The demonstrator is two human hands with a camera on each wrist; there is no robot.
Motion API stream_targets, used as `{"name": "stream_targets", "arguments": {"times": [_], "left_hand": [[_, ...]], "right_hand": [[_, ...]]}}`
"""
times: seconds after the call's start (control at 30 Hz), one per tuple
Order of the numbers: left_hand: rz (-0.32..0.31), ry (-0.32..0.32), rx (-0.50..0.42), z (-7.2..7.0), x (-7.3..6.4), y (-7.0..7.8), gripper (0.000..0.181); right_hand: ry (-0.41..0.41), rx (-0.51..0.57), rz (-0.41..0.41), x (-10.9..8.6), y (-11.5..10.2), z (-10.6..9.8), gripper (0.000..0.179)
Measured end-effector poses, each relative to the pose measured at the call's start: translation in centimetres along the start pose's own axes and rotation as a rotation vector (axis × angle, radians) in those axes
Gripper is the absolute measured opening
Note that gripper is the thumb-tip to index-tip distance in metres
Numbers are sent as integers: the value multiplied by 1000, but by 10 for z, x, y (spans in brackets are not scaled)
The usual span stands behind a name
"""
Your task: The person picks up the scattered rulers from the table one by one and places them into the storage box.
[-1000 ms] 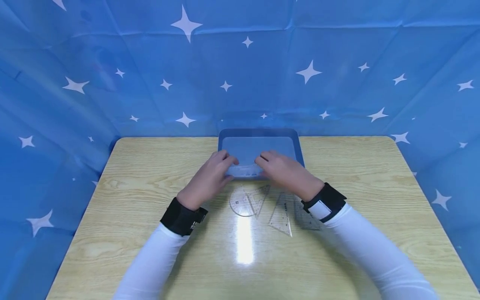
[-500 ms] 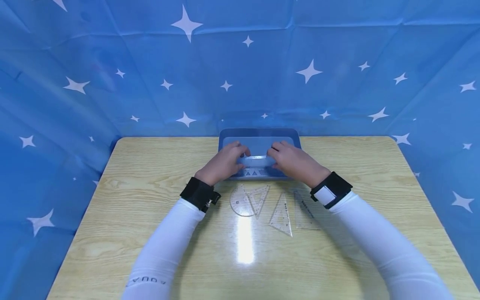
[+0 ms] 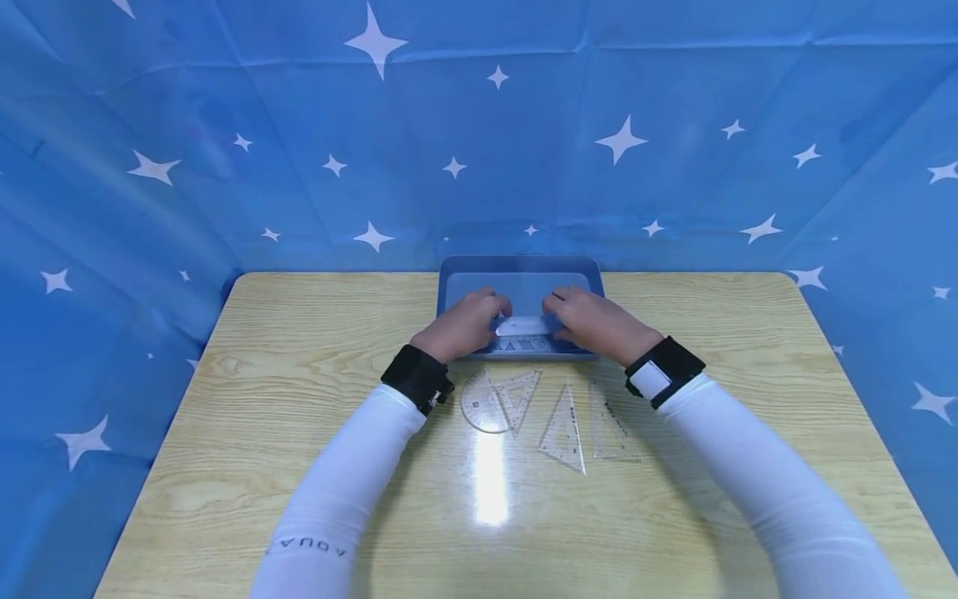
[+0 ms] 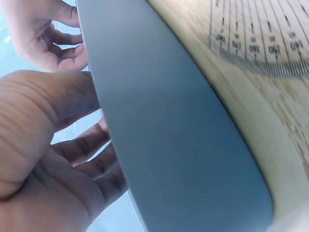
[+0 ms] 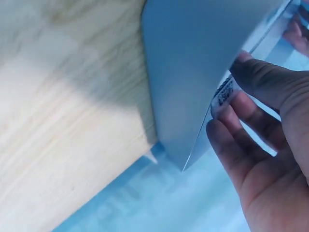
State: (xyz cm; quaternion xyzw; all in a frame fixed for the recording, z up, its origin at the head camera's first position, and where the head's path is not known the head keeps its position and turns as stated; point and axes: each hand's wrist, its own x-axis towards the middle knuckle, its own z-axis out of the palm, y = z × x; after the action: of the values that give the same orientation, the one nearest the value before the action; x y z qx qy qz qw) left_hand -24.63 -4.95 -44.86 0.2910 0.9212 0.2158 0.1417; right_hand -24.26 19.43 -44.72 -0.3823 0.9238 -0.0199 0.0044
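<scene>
My left hand [image 3: 462, 324] and right hand [image 3: 600, 323] reach over the front of a blue tray [image 3: 521, 264], holding a clear ruler [image 3: 521, 325] crosswise between them. Just in front of it, a transparent strip with cut-out shapes [image 3: 524, 343] shows along the tray's near side. In the right wrist view my thumb and fingers pinch the ruler's end, which bears a barcode label [image 5: 225, 94]. The left wrist view shows my left thumb and curled fingers behind the tray wall [image 4: 159, 111]; that wall hides their grip.
A clear protractor [image 3: 476, 408] and a small set square [image 3: 526, 398] overlap on the wooden table [image 3: 299, 399] before the tray. Two larger set squares [image 3: 565, 453] lie to their right. A blue curtain with white stars [image 3: 479, 125] hangs behind the table.
Both hands have shifted right with the ruler, the left one more, closing the gap between them. The strip with cut-out shapes shows more fully. The protractor and set squares stay put.
</scene>
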Motion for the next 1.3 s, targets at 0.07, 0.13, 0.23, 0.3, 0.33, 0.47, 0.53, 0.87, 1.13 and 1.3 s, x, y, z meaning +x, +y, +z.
{"name": "stream_targets", "arguments": {"times": [0.07,0.13,0.23,0.3,0.33,0.47,0.53,0.87,1.13,1.3], "left_hand": [[1,-4,6,0,2,2,39],[4,-3,16,1,5,3,38],[6,-4,25,4,9,4,39],[8,-6,32,7,12,6,41],[7,-8,34,8,13,7,41],[2,0,40,9,16,10,42],[5,6,44,10,17,13,40],[91,19,42,14,14,18,19],[112,-7,55,18,9,17,23],[80,-15,106,20,7,17,24]], "right_hand": [[5,5,-4,1,2,0,32],[4,18,2,1,5,0,32],[-3,41,13,2,9,0,33],[-6,42,14,1,12,-1,34],[-11,43,15,2,14,-1,35],[-56,30,37,4,23,-6,34],[-90,17,57,4,28,-9,33],[-117,-61,-37,14,45,-10,32],[-134,-33,32,28,60,-2,31],[-155,-44,56,31,64,3,33]]}}
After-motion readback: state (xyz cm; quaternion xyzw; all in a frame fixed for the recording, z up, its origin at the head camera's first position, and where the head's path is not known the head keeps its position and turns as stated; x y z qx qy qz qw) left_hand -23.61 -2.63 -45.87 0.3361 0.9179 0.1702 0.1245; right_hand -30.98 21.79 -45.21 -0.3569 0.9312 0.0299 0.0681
